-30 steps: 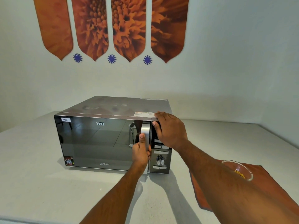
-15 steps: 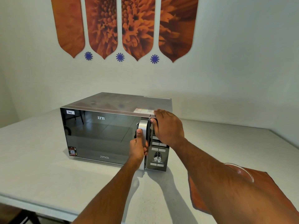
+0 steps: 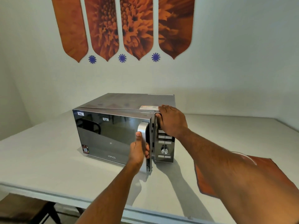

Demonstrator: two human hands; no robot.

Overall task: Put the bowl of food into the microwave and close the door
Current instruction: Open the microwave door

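A silver microwave [image 3: 129,102] with a dark mirrored door [image 3: 110,135] stands on the white table [image 3: 40,159]. The door is ajar by a narrow gap at its right edge. My left hand [image 3: 139,149] is wrapped around the silver door handle [image 3: 142,128]. My right hand [image 3: 171,122] lies flat on the top right corner of the microwave, over the control panel [image 3: 165,146]. Of the glass bowl [image 3: 247,157], only a thin piece of rim shows behind my right forearm, on the orange cloth [image 3: 275,175]; its contents are hidden.
The table's front edge [image 3: 64,196] runs close below my arms, with a dark chair [image 3: 32,212] under it at lower left. A white wall with orange flower panels [image 3: 123,26] stands behind the microwave. The orange cloth lies right of the microwave.
The door has swung out a little from the microwave's body, with my left hand still on the handle. The camera has moved back, so the table's front edge shows.
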